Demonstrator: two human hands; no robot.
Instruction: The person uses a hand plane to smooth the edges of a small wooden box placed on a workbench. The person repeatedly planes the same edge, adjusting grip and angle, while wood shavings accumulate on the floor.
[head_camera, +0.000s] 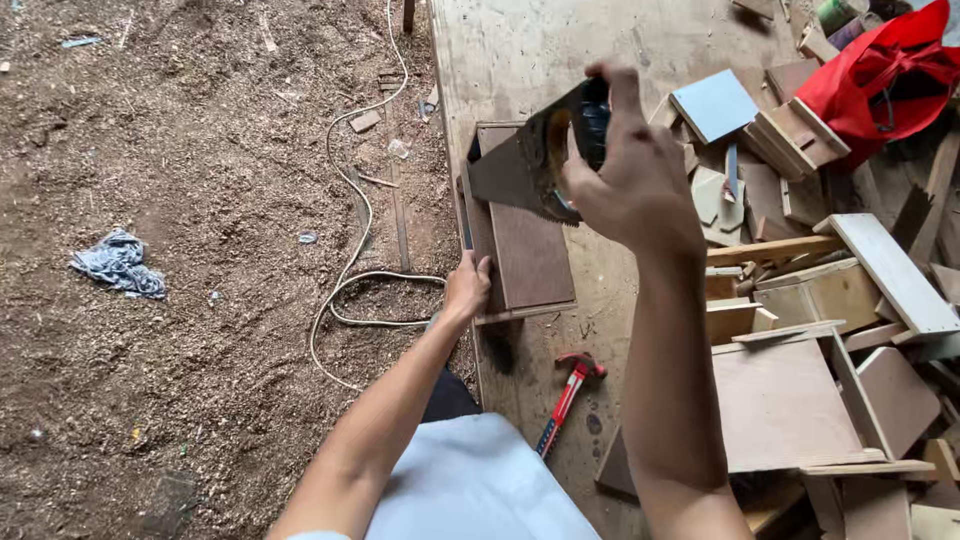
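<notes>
- While my left hand (467, 285) clamps the near left edge of the brown board (522, 235) to steady it on the workbench (520, 60), my right hand (630, 175) is closed round the handsaw (525, 165) handle.
- I hold the saw raised above the board, teeth downward.
- A red hammer (568, 392) lies close by, within reach.

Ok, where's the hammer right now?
The hammer lies on the workbench between the person's forearms, just below the brown board that the left hand steadies.
</notes>
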